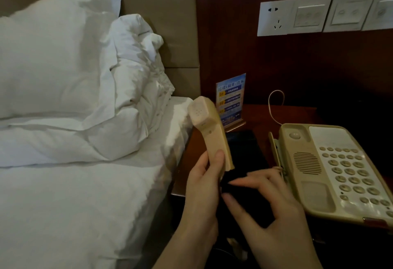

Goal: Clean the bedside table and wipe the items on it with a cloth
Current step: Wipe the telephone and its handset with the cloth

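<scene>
The left hand (204, 175) grips the beige telephone handset (209, 130) near its lower end, thumb lying along the front face and fingers wrapped behind. The handset stands nearly upright above the front left part of the bedside table (302, 115), its long axis running from the hand up and slightly left, so the perforated earpiece end points up toward the bed's headboard (165, 13). The right hand (270, 202) holds a dark cloth (240, 196) against the handset's bottom end, thumb underneath and fingers curled over the top, pinching the cloth around that end; the hand is blurred and the cloth so dark that exactly how far it wraps is hard to tell. The phone base (331, 168) sits on the right of the table with its keypad facing up and its cradle empty, a thin cord (274, 107) looping up behind it. A blue and yellow printed sign (230, 98) in a clear stand is at the back of the table, and a flat dark item (244, 147) lies between it and the hands. White pillows (63, 60) and a white sheet (74, 205) fill the left. A socket and switch plates (319, 13) are mounted on the dark wood wall panel.
</scene>
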Demonstrator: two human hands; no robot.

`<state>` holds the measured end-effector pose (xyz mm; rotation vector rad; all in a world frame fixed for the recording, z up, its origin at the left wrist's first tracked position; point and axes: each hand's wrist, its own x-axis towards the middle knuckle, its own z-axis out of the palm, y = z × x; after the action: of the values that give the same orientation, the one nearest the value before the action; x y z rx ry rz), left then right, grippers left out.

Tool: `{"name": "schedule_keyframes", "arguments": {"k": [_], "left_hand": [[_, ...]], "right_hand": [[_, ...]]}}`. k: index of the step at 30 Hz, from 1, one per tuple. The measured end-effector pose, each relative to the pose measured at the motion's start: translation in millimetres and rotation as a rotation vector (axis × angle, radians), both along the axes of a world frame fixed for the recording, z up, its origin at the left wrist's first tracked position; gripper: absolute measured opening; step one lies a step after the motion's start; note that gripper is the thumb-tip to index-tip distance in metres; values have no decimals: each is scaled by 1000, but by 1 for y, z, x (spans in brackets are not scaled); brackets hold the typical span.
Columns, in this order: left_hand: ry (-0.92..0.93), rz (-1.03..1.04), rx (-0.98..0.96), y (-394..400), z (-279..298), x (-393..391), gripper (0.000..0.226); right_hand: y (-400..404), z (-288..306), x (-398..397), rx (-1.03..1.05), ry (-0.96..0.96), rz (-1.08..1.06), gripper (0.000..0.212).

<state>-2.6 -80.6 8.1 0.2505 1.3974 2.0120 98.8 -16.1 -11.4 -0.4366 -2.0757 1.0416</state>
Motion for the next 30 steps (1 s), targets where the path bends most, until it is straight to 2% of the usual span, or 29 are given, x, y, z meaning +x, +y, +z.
{"name": "schedule_keyframes", "arguments": {"k": [2, 6, 8, 10, 14, 21, 27, 30], "left_hand": [[-21, 33, 14, 0, 0, 2, 30], [34, -18, -16, 6, -1, 12, 25], [57, -20, -25, 7, -1, 13, 24], [55, 20, -10, 5, 1, 9, 24], [68, 70, 4, 1, 2, 4, 24], [146, -104, -48, 10, 0, 17, 24], [74, 34, -29, 2, 0, 4, 28], [104, 2, -44, 5, -1, 12, 25]], "right_hand": [[1, -3, -3, 65, 5, -20, 17], [28, 5, -13, -143, 41, -42, 11], [32, 6, -12, -172, 42, -46, 11], [21, 4, -7, -145, 30, -18, 14], [4, -5, 3, 49, -9, 2, 18], [38, 10, -7, -176, 44, -102, 11], [-2, -7, 2, 70, -12, -31, 17], [14, 1, 0, -16, 13, -26, 14]]}}
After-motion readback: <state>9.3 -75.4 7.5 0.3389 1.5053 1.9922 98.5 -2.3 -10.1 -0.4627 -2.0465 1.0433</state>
